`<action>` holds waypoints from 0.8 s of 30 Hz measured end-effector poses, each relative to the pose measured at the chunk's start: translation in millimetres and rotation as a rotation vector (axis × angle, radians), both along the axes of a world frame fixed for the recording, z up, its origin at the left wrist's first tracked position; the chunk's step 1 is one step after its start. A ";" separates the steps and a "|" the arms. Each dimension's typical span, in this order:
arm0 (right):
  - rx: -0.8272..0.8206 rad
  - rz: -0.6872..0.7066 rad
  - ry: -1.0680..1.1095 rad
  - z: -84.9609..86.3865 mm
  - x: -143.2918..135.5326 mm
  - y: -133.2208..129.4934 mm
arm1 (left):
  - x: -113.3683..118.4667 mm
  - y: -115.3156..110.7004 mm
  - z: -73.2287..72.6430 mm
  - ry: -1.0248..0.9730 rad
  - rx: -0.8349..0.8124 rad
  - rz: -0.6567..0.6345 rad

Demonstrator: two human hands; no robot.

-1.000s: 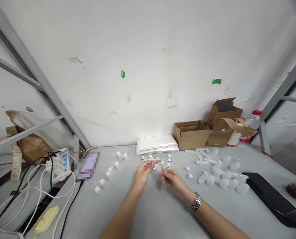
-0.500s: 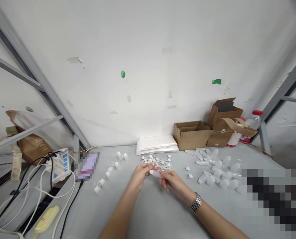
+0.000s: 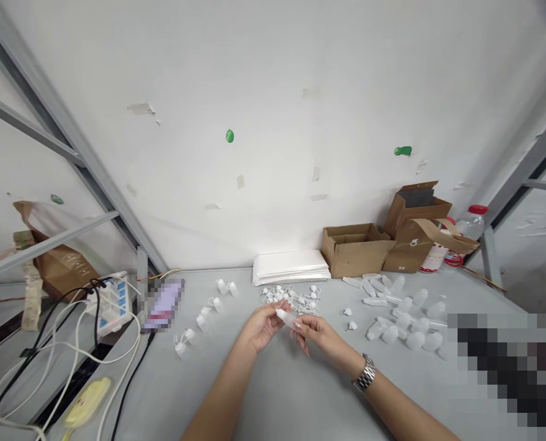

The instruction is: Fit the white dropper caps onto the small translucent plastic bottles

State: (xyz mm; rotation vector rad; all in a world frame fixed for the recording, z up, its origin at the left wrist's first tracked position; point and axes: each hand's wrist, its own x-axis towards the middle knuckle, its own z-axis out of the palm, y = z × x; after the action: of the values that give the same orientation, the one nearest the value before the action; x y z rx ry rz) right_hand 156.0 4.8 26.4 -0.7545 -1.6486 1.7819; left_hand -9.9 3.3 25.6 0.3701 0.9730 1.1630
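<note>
A small translucent squeeze bottle [image 3: 286, 318] with a white pointed tip is held in front of me, tilted with its tip up and to the left. My right hand [image 3: 312, 329], with a metal watch on the wrist, grips its lower end between thumb and fingers. Beside the tip is my left hand [image 3: 264, 324], palm partly turned up and fingers loosely curved and apart; any contact with the bottle is hard to make out. Just behind both hands lies a pile of small white caps [image 3: 295, 298]. Two loose caps [image 3: 350, 318] rest to the right.
Capped bottles [image 3: 204, 318] stand in a slanting row at left. Several uncapped bottles [image 3: 404, 318] lie at right. Along the wall are white flat packs [image 3: 291, 267], a cardboard box [image 3: 358, 251] and a brown bag [image 3: 408, 245]. A phone [image 3: 163, 305], power strip [image 3: 112, 303] and cables fill the left.
My left fingers have loosened from around the bottle's end, and its tip now shows. The bottle has tilted more steeply in my right hand. The view has shifted slightly.
</note>
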 end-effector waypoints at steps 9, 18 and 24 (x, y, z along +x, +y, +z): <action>-0.098 -0.200 0.072 0.8 -1.8 3.6 | 2.2 1.5 -0.6 -0.020 0.169 0.213; 0.004 -0.262 -0.072 -0.3 -3.1 4.3 | 1.4 3.1 -0.4 -0.056 0.215 0.187; 0.102 -0.282 -0.154 -2.3 -4.8 -0.8 | 2.9 2.9 0.6 -0.042 0.195 0.174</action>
State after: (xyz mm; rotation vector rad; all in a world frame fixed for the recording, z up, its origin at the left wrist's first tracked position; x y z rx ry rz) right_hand 151.2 4.0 24.1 -1.0421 -1.6242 1.4642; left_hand -7.0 6.2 26.2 0.4204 0.8703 1.4245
